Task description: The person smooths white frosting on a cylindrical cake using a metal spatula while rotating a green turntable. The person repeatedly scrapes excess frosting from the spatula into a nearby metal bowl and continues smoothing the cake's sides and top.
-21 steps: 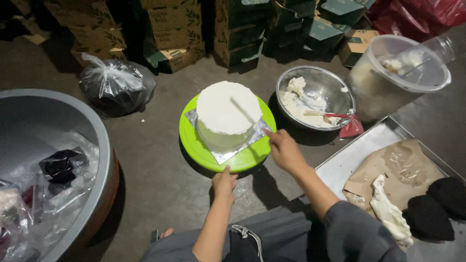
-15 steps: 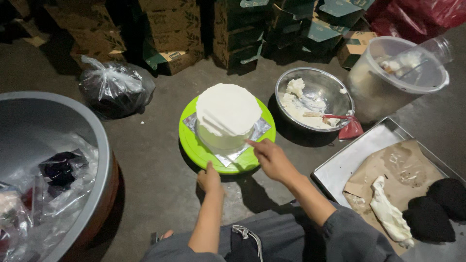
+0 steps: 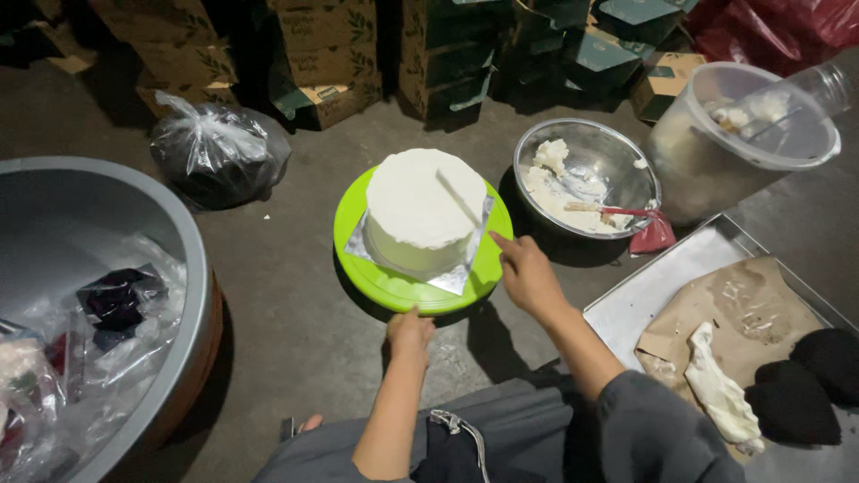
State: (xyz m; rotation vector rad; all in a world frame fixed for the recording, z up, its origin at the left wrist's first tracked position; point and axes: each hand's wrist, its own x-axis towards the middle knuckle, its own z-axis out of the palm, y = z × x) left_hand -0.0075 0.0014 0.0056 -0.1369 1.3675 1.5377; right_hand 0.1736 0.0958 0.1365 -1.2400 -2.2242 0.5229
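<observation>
Cake (image 3: 422,204), white-coated all over, sits on a silver board atop the green turntable (image 3: 394,284) on the bare concrete floor (image 3: 277,268), cream bowl (image 3: 586,176) far right, cardboard boxes (image 3: 322,54) behind; left hand (image 3: 410,331) fingers curl on the turntable's near rim, right hand (image 3: 528,273) points one finger at its edge, holding nothing.

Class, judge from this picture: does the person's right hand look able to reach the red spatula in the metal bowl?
Probably yes. The right hand is beside the green turntable, and nothing lies between it and the red spatula in the metal bowl.
</observation>
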